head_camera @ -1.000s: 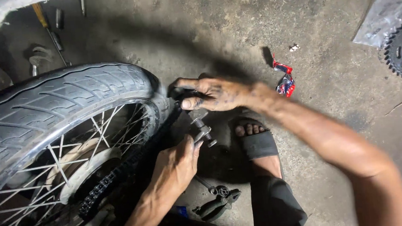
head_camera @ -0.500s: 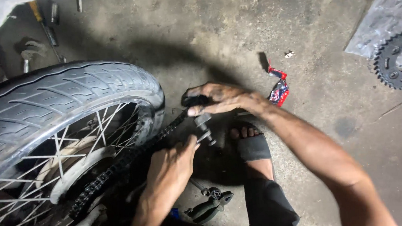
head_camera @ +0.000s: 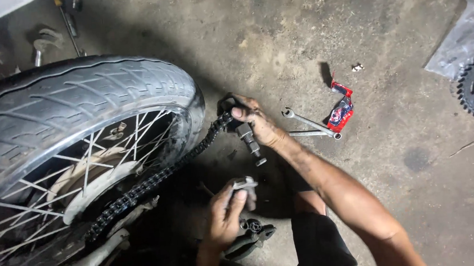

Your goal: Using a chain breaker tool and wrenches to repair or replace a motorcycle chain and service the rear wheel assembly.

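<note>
Now right hand (head_camera: 256, 123) fingers grip a chain tool (head_camera: 246, 135) clamped on the drive chain (head_camera: 157, 180) end beside the rear tyre (head_camera: 79, 105), keeping it taut, while left hand (head_camera: 226, 217) fingers pinch a small metal part (head_camera: 244, 183) near, below it.

We see a rough grey concrete floor (head_camera: 274, 30), stained and dusty, with one dark oil spot (head_camera: 418, 159) at the right. The light is dim and falls from above, so shadows are deep at the lower left. A grey plastic sheet (head_camera: 466, 36) lies at the right edge.
</note>
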